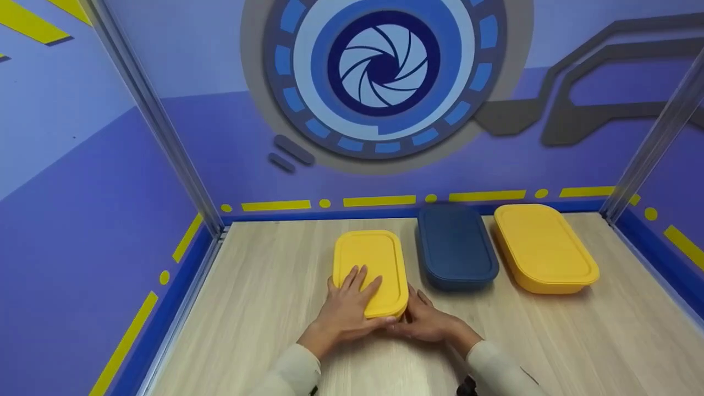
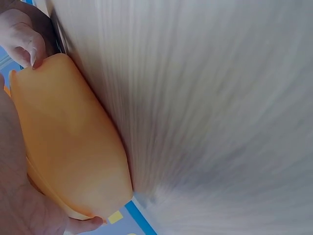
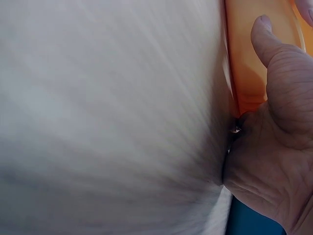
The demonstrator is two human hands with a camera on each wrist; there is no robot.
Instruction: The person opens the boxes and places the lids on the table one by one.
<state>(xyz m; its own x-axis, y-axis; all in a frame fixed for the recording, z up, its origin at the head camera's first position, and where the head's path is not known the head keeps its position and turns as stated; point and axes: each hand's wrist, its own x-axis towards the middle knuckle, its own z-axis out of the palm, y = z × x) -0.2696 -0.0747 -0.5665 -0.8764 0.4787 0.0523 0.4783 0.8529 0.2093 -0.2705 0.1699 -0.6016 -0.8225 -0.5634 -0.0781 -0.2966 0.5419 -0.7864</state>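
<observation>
A yellow lidded food container (image 1: 374, 250) stands on the wooden table with its lid on. My left hand (image 1: 346, 308) lies over the lid, fingers spread across its left and near part, thumb along the near edge. At the near right corner, my right hand (image 1: 429, 320) grips the container, thumb on the near wall and fingers along the right side. In the left wrist view, the container's wall (image 2: 73, 132) shows in full, and a left fingertip reaches over the lid's edge. The right wrist view shows my right thumb (image 3: 271, 41) against the yellow wall; the other fingers are mostly hidden.
To the right stands a dark blue lidded container (image 1: 457, 245), and beyond it a larger yellow lidded container (image 1: 545, 247). Blue printed panels (image 1: 220, 148) wall in the table (image 1: 264, 275) at the back and both sides, with metal posts at the corners.
</observation>
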